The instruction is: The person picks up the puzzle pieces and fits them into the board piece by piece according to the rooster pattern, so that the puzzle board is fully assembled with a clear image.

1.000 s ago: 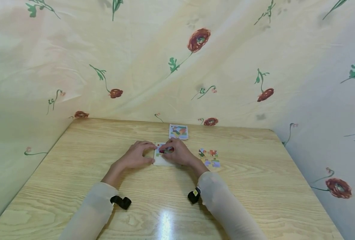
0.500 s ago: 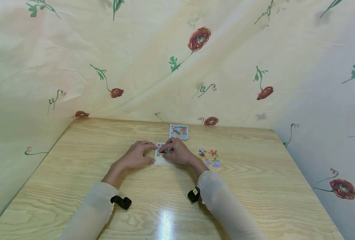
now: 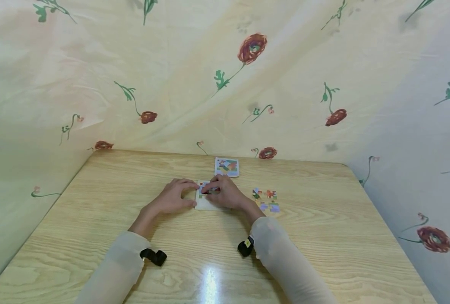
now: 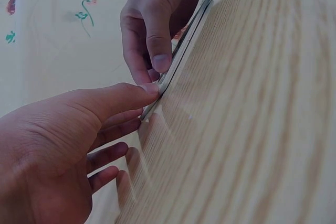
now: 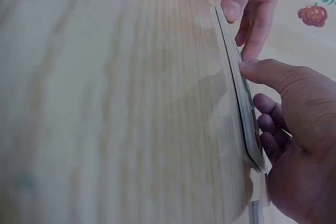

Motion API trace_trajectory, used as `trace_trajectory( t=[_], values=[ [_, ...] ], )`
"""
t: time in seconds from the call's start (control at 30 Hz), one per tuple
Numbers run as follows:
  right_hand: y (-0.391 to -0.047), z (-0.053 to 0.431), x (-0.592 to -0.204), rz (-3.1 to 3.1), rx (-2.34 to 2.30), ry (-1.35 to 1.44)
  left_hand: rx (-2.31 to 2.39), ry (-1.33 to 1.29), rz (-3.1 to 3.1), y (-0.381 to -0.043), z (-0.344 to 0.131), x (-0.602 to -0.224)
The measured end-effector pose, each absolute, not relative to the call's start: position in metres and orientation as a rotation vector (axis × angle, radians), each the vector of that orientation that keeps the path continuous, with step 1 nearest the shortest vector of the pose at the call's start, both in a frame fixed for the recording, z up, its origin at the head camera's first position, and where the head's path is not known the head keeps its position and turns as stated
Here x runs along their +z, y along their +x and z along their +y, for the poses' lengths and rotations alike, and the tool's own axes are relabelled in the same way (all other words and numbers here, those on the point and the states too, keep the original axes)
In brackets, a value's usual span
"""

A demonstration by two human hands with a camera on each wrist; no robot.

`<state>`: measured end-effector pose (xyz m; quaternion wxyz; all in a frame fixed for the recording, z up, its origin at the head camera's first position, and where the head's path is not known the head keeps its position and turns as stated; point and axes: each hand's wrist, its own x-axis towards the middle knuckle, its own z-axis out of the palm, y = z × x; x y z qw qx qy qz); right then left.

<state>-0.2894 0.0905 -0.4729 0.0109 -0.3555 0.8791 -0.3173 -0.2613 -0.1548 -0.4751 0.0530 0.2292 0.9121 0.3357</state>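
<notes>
A small puzzle board (image 3: 206, 205) lies in the middle of the table, its lower part pale and its upper part bearing coloured pieces. My left hand (image 3: 173, 196) holds the board at its left edge, thumb near the front corner and fingers farther back. Over the upper part of the board, my right hand (image 3: 226, 193) bends its thumb and fingers around a dark, multicoloured puzzle piece (image 3: 212, 191) at the board's surface. The hand hides much of that piece and the board's right side. In the right wrist view, the thumb (image 5: 252, 67) touches the board's face.
Several loose puzzle pieces (image 3: 273, 207) lie to the right of the board. A picture card (image 3: 226, 167) with a colourful design lies behind it. The wooden table (image 3: 331, 236) meets a flowered cloth (image 3: 179, 76) at the back and sides.
Both hands stay in almost the same place. The right fingers shift very slightly over the puzzle piece; the board and the loose pieces keep their positions.
</notes>
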Motion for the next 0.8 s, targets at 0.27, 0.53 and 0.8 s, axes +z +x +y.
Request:
trace_trajectory(
  t=[0.27,0.53,0.8],
  values=[
    [-0.292,0.093,-0.474,2.698,-1.139,-0.980,1.006,0.717,2.783,-0.262,-0.156,-0.477],
    [-0.285,0.115,-0.462,2.672,-1.277,-0.810,1.027,0.717,2.767,-0.262,-0.155,-0.477],
    [-0.277,0.162,-0.457,2.734,-1.266,-0.710,1.055,0.687,2.747,-0.259,-0.154,-0.475]
  ],
)
